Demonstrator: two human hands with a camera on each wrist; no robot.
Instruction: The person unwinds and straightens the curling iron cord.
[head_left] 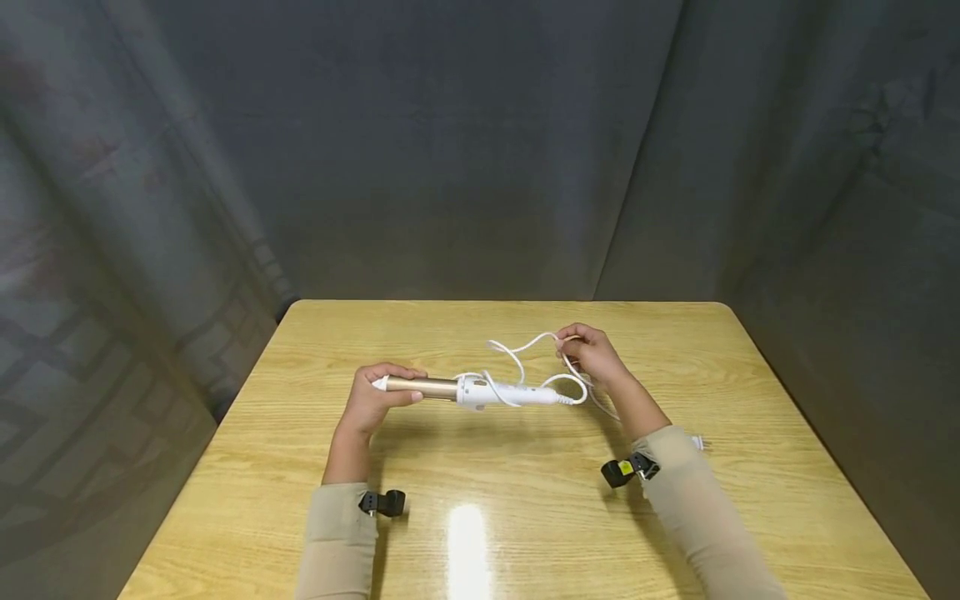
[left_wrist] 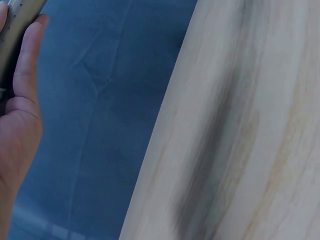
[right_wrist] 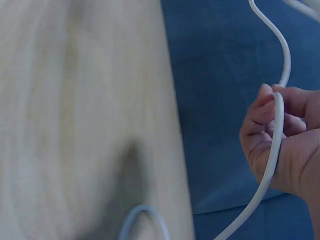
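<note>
Fingers of the left hand (head_left: 372, 398) curl round the gold barrel of a curling iron (head_left: 468, 389), gripping it near its white pointed tip; the left wrist view shows a thumb (left_wrist: 26, 55) lying along the metal. The iron is held level above the wooden table (head_left: 525, 517), roughly over its middle, tip pointing to the person's left. Its barrel is a matt gold tube, and the rest is a white plastic handle. A thin white cord (head_left: 525, 354) runs from the handle's right end, lies in loose loops over the handle and rises to the right hand (head_left: 592, 354). That hand's fingers are bent and pinch the cord, which passes across them in the right wrist view (right_wrist: 274, 145) and trails down past the wrist.
</note>
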